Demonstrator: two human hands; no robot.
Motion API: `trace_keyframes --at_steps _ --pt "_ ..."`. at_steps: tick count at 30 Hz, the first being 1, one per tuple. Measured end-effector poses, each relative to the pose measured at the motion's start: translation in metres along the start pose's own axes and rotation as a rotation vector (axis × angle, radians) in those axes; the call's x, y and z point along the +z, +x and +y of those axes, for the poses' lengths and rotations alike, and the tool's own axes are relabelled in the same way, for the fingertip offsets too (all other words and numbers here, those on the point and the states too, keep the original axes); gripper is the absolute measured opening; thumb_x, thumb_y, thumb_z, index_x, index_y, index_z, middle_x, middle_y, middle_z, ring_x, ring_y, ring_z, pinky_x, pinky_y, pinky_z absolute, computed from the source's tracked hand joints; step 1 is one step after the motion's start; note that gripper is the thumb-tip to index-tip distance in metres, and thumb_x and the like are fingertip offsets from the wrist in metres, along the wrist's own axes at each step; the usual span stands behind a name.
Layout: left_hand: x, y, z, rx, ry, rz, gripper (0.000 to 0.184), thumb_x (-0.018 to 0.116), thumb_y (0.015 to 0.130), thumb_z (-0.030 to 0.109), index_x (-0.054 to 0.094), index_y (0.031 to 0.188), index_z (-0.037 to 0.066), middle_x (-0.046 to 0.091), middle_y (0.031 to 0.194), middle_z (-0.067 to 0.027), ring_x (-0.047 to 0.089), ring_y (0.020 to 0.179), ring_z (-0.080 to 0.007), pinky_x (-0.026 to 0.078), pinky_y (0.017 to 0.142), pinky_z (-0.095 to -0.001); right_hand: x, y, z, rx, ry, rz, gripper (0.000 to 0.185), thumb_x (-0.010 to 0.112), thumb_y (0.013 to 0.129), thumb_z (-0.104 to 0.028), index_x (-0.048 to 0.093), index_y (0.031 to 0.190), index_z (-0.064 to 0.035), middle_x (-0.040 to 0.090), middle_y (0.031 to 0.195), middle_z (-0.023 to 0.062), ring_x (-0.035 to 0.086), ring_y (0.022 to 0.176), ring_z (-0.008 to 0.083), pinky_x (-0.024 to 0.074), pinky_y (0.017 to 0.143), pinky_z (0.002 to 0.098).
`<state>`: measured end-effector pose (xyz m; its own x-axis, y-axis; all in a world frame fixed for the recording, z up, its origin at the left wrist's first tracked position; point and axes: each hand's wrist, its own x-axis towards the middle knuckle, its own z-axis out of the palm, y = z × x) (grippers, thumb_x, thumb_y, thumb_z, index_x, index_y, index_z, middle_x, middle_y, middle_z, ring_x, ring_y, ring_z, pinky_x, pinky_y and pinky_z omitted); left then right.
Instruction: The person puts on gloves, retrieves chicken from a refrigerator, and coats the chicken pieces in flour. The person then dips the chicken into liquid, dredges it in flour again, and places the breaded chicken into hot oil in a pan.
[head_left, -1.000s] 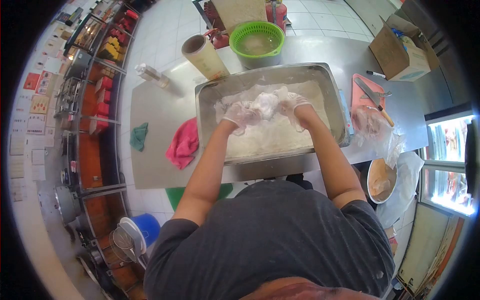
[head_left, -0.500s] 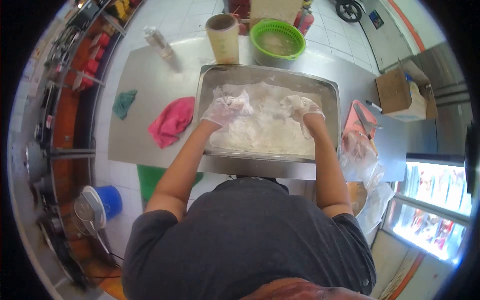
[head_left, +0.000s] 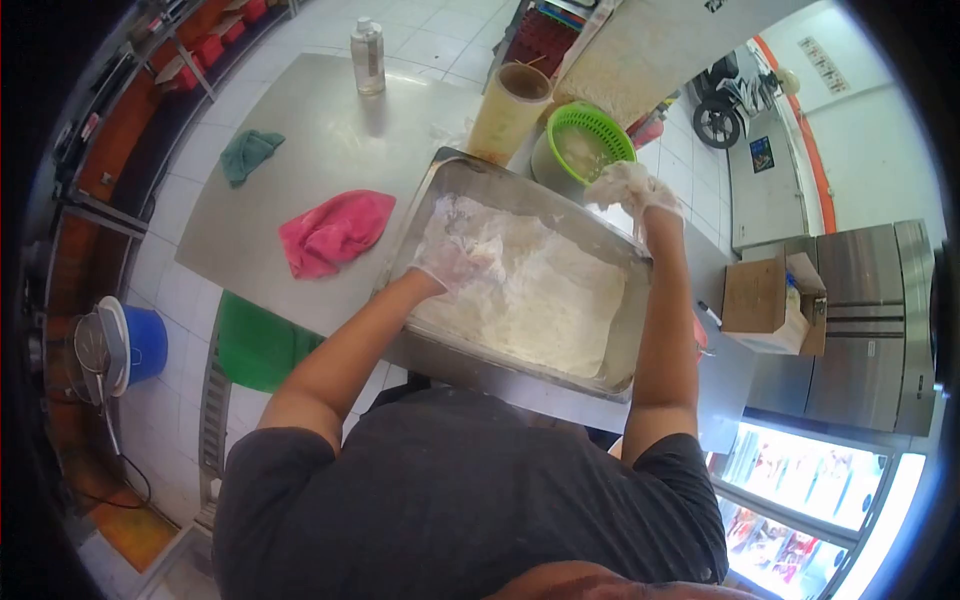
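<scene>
White powder [head_left: 545, 310] is already spread in the metal tray [head_left: 480, 183] on the worktop [head_left: 280, 130]. The left hand [head_left: 455, 265] is placed in it; the right hand [head_left: 640, 190] is held up near the green basket [head_left: 605, 128]. Whether anything is gripped, and how much is left, cannot be told.

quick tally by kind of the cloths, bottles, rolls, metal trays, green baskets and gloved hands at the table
Cloths: 2 (pink cloth, teal cloth)
Bottle: 1
Roll: 1
Metal tray: 1
Green basket: 1
Gloved hands: 2 (left hand, right hand)
Total: 8
</scene>
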<state>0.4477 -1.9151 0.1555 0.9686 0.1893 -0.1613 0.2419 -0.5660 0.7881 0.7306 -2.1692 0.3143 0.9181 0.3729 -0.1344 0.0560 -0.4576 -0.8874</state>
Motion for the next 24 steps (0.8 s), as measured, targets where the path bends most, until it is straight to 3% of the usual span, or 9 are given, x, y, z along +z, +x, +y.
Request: trace_keyframes --at_steps 4,8,13,15,19,20,21,23,24 --pt "-0.015 -0.009 0.022 0.145 -0.004 -0.011 0.044 0.064 0.094 0.048 0.072 0.087 0.006 0.068 0.074 -0.0185 0.063 0.067 -0.0327 0.048 0.065 -0.0456 0.016 0.052 -0.027 -0.233 -0.517 0.115 0.054 0.062 0.094 -0.053 0.076 0.105 -0.0020 0.076 0.094 0.0150 0.071 0.086 0.0263 0.0530 0.077 0.0382" --pt "-0.018 -0.013 0.032 0.082 -0.078 0.006 0.044 0.063 0.094 0.048 0.073 0.091 0.006 0.070 0.081 -0.0206 0.065 0.070 -0.0348 0.049 0.066 -0.0461 0.025 0.149 0.042 -0.226 -0.962 0.107 0.046 0.054 0.098 -0.050 0.073 0.111 -0.0101 0.072 0.105 0.0232 0.068 0.098 0.0428 0.0518 0.085 0.0523" --pt "-0.010 -0.006 0.016 0.074 -0.003 -0.002 0.044 0.065 0.093 0.048 0.074 0.095 0.005 0.070 0.081 -0.0203 0.065 0.069 -0.0333 0.049 0.066 -0.0459 0.037 0.116 0.032 -0.241 -0.854 0.196 0.039 0.051 0.102 -0.043 0.069 0.122 -0.0155 0.071 0.109 0.0207 0.067 0.104 0.0419 0.0520 0.088 0.0506" --pt "-0.013 -0.009 0.024 -0.118 0.000 -0.025 0.043 0.067 0.093 0.047 0.074 0.098 0.005 0.069 0.076 -0.0174 0.064 0.067 -0.0278 0.050 0.065 -0.0445 0.030 0.107 0.046 -0.448 -0.764 0.173 0.036 0.047 0.105 -0.036 0.064 0.132 -0.0180 0.064 0.131 0.0182 0.064 0.114 0.0395 0.0515 0.092 0.0493" --pt "-0.017 -0.007 0.030 0.032 -0.162 -0.015 0.040 0.070 0.093 0.042 0.075 0.101 0.004 0.069 0.076 -0.0103 0.063 0.066 -0.0203 0.050 0.062 -0.0419 0.012 -0.007 0.058 -0.842 -0.914 0.268 0.038 0.056 0.099 -0.034 0.060 0.134 -0.0213 0.066 0.124 0.0207 0.064 0.112 0.0391 0.0520 0.089 0.0516" --pt "-0.009 0.003 0.022 -0.052 -0.334 -0.060 0.039 0.069 0.094 0.041 0.074 0.103 0.003 0.070 0.079 -0.0074 0.063 0.066 -0.0180 0.050 0.061 -0.0400 0.015 -0.048 0.061 -0.495 -0.744 0.247 0.043 0.059 0.097 -0.030 0.058 0.137 -0.0171 0.062 0.133 0.0172 0.064 0.113 0.0361 0.0523 0.092 0.0487" --pt "-0.003 0.012 0.021 -0.139 -0.505 -0.106 0.039 0.068 0.095 0.040 0.074 0.104 0.003 0.070 0.081 -0.0044 0.063 0.067 -0.0157 0.050 0.060 -0.0381 0.007 -0.062 0.114 -0.803 -1.266 0.199 0.042 0.060 0.094 -0.025 0.061 0.134 -0.0124 0.060 0.137 0.0147 0.064 0.114 0.0342 0.0521 0.095 0.0460" --pt "-0.020 0.021 0.069 -0.115 -0.703 -0.119 0.033 0.068 0.095 0.036 0.073 0.100 0.004 0.069 0.081 -0.0017 0.063 0.067 -0.0153 0.050 0.059 -0.0371 0.012 -0.138 0.098 -0.369 -0.837 0.052 0.042 0.061 0.092 -0.022 0.061 0.134 -0.0146 0.058 0.139 0.0133 0.063 0.115 0.0344 0.0512 0.097 0.0451" --pt "-0.026 0.029 0.091 -0.107 -0.907 -0.119 0.028 0.067 0.094 0.033 0.073 0.097 0.005 0.068 0.081 0.0010 0.063 0.067 -0.0150 0.050 0.058 -0.0361 0.009 -0.167 0.111 -0.573 -0.942 0.024 0.044 0.062 0.092 -0.022 0.061 0.135 -0.0152 0.059 0.138 0.0139 0.062 0.116 0.0346 0.0508 0.098 0.0455"
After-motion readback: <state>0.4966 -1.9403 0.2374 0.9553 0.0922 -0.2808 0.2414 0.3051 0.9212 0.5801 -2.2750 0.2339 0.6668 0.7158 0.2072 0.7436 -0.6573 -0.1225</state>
